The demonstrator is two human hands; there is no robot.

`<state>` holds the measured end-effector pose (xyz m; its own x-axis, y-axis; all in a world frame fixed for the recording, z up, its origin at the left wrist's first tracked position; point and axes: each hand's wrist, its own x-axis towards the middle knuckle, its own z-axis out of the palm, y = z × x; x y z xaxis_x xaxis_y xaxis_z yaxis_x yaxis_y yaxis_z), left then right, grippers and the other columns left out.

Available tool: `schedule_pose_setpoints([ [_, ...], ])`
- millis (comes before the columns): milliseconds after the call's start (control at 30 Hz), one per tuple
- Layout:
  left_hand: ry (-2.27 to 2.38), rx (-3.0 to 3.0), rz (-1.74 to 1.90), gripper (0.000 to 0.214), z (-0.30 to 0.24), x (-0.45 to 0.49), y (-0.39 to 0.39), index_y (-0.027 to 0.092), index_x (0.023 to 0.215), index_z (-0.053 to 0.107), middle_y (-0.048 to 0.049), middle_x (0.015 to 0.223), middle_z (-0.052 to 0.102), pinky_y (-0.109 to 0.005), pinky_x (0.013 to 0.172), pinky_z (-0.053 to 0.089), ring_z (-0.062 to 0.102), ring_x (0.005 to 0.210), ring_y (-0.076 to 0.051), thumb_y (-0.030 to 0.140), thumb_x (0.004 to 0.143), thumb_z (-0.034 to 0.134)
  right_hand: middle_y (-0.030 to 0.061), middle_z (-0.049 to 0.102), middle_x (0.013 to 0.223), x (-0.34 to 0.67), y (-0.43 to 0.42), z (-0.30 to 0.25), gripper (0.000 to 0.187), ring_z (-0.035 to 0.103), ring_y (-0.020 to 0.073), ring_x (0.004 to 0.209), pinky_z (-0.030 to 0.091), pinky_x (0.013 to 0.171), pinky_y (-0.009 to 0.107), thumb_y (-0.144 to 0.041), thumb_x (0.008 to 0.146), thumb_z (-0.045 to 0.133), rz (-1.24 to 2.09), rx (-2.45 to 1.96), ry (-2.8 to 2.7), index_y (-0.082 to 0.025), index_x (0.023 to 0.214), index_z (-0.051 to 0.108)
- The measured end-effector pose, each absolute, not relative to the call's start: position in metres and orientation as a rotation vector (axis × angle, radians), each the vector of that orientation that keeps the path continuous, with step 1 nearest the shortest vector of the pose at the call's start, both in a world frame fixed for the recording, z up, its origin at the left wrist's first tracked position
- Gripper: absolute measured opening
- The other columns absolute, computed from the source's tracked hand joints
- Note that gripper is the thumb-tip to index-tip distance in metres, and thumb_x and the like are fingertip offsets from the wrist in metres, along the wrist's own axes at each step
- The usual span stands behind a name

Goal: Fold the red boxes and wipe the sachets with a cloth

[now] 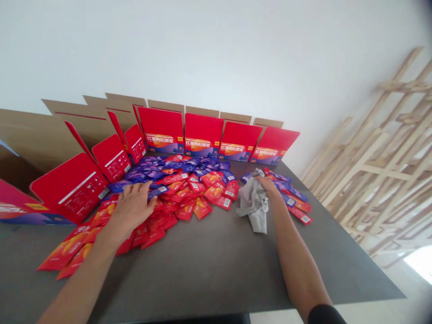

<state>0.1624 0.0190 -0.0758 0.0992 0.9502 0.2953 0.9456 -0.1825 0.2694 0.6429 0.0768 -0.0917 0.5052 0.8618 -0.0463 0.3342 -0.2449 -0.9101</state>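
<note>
My left hand rests with fingers spread on a heap of red sachets, its fingertips close to the purple sachets behind them. In my right hand is a crumpled grey cloth, gripped at its upper end, its lower part lying on the dark table. A smaller group of red and purple sachets lies just right of the cloth, partly behind my right hand and wrist.
Open red cartons stand in a row along the back of the table. More open cartons line the left side. A white wall rises behind. Wooden easel-like frames stand beyond the table's right edge.
</note>
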Motion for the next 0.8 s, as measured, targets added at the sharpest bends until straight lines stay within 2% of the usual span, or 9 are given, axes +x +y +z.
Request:
schedule_pose_setpoints([
  [67, 2.046, 2.248, 0.338, 0.070, -0.084, 0.137, 0.031, 0.002, 0.148, 0.052, -0.0314, 0.146, 0.055, -0.068, 0.108, 0.039, 0.046, 0.137, -0.054, 0.039, 0.089, 0.052, 0.0053, 0.075, 0.082, 0.636, 0.076, -0.080, 0.025, 0.070, 0.0187, 0.073, 0.056, 0.069, 0.029, -0.037, 0.091, 0.071, 0.728, -1.738, -1.014, -0.012, 0.092, 0.072],
  [167, 1.928, 2.309, 0.299, 0.059, -0.093, 0.115, 0.040, 0.009, 0.144, 0.057, -0.0246, 0.147, 0.058, -0.057, 0.108, 0.045, 0.055, 0.133, -0.045, 0.029, 0.089, 0.049, 0.0037, 0.074, 0.072, 0.622, 0.073, -0.064, 0.026, 0.070, 0.0205, 0.071, 0.053, 0.067, 0.028, -0.039, 0.080, 0.072, 0.765, -1.610, -1.057, -0.013, 0.085, 0.072],
  [233, 1.930, 2.369, 0.421, 0.051, -0.090, 0.111, 0.041, 0.010, 0.135, 0.063, -0.0224, 0.136, 0.066, -0.051, 0.102, 0.049, 0.064, 0.122, -0.040, 0.027, 0.091, 0.044, 0.0029, 0.074, 0.075, 0.613, 0.070, -0.055, 0.030, 0.070, 0.0207, 0.073, 0.052, 0.068, 0.028, -0.043, 0.076, 0.072, 0.767, -1.526, -1.101, -0.014, 0.087, 0.072],
  [300, 1.994, 2.372, 0.544, 0.045, -0.081, 0.113, 0.037, 0.010, 0.124, 0.067, -0.0208, 0.119, 0.073, -0.046, 0.093, 0.052, 0.070, 0.106, -0.038, 0.032, 0.095, 0.042, 0.0026, 0.075, 0.079, 0.602, 0.067, -0.045, 0.035, 0.069, 0.0210, 0.075, 0.052, 0.070, 0.028, -0.046, 0.074, 0.071, 0.748, -1.459, -1.149, -0.015, 0.089, 0.072],
  [467, 2.070, 2.126, 1.154, 0.032, -0.046, 0.139, 0.021, 0.019, 0.094, 0.073, -0.0076, 0.083, 0.073, -0.032, 0.071, 0.046, 0.068, 0.079, -0.028, 0.047, 0.088, 0.060, 0.0020, 0.074, 0.089, 0.556, 0.053, -0.025, 0.031, 0.068, 0.0218, 0.088, 0.051, 0.080, 0.029, -0.043, 0.076, 0.068, 0.591, -1.294, -1.331, -0.016, 0.090, 0.071],
  [533, 1.939, 1.985, 1.328, 0.031, -0.035, 0.156, 0.016, 0.020, 0.088, 0.074, -0.0030, 0.075, 0.070, -0.028, 0.064, 0.042, 0.063, 0.069, -0.022, 0.050, 0.083, 0.069, 0.0032, 0.075, 0.096, 0.529, 0.039, -0.018, 0.025, 0.068, 0.0218, 0.094, 0.050, 0.087, 0.030, -0.035, 0.081, 0.062, 0.491, -1.115, -1.533, -0.016, 0.095, 0.071],
  [600, 1.736, 1.823, 1.421, 0.032, -0.029, 0.176, 0.015, 0.020, 0.083, 0.074, 0.0013, 0.067, 0.065, -0.026, 0.057, 0.038, 0.054, 0.059, -0.016, 0.051, 0.076, 0.078, 0.0039, 0.074, 0.102, 0.502, 0.021, -0.012, 0.027, 0.068, 0.0205, 0.098, 0.050, 0.090, 0.030, -0.023, 0.083, 0.055, 0.426, -0.930, -1.734, -0.017, 0.105, 0.070],
  [700, 1.281, 1.388, 1.545, 0.033, -0.032, 0.208, 0.017, 0.018, 0.080, 0.073, 0.0035, 0.068, 0.066, -0.022, 0.058, 0.043, 0.053, 0.059, -0.012, 0.039, 0.062, 0.092, 0.0037, 0.072, 0.107, 0.469, -0.010, -0.005, 0.037, 0.067, 0.0190, 0.097, 0.050, 0.087, 0.028, -0.016, 0.082, 0.055, 0.373, -0.831, -1.942, -0.019, 0.118, 0.063],
  [800, 0.937, 0.972, 1.482, 0.026, -0.047, 0.242, 0.014, 0.017, 0.080, 0.071, 0.0008, 0.074, 0.071, -0.023, 0.061, 0.052, 0.062, 0.062, -0.014, 0.031, 0.067, 0.089, 0.0042, 0.069, 0.119, 0.451, -0.032, -0.003, 0.036, 0.066, 0.0191, 0.106, 0.049, 0.087, 0.027, -0.018, 0.089, 0.058, 0.264, -0.859, -2.234, -0.023, 0.124, 0.059],
])
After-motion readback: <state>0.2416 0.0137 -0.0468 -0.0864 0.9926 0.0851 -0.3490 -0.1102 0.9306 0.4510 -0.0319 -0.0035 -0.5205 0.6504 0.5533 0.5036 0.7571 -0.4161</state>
